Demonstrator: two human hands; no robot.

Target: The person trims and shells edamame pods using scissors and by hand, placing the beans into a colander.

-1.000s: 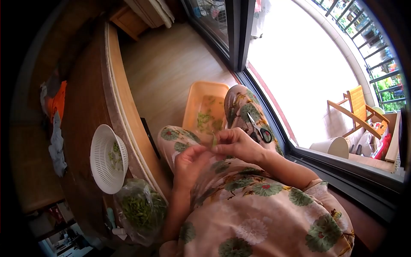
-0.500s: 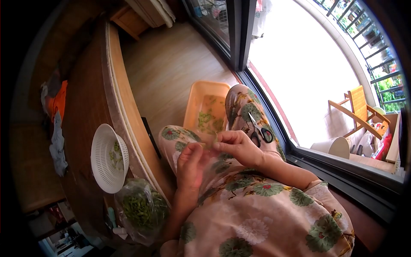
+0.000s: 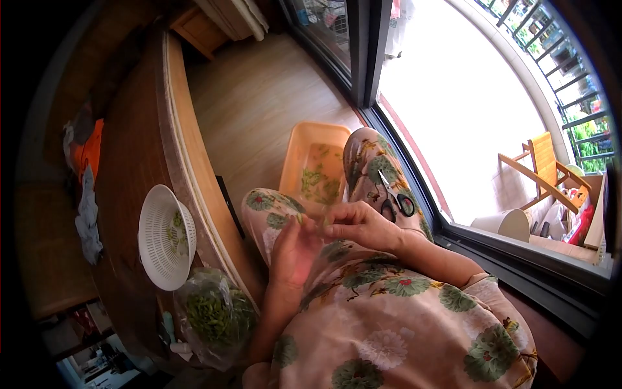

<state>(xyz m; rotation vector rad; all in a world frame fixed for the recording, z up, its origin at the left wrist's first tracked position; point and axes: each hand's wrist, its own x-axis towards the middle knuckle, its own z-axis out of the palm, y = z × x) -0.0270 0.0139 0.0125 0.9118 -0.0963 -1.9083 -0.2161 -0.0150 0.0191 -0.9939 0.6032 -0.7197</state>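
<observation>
Two tiny green pieces (image 3: 299, 220), mid-frame, one per hand
Left hand (image 3: 291, 251) and right hand (image 3: 365, 227) each have theirs pinched at the fingertips, scissors (image 3: 392, 196) lying on the leg right of centre, bagged greens (image 3: 210, 316) lower left, orange tub (image 3: 293, 159) above centre

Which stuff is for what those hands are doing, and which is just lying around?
Probably for the job:
- green bit at the fingertips of the left hand, right hand beside it
- plastic bag of greens
- white colander with green pieces
- orange tub with green pieces
- maybe scissors, resting on the right leg

Seemingly just lying about:
- wooden chair outside
- crumpled grey bundle
- orange bundle
</observation>
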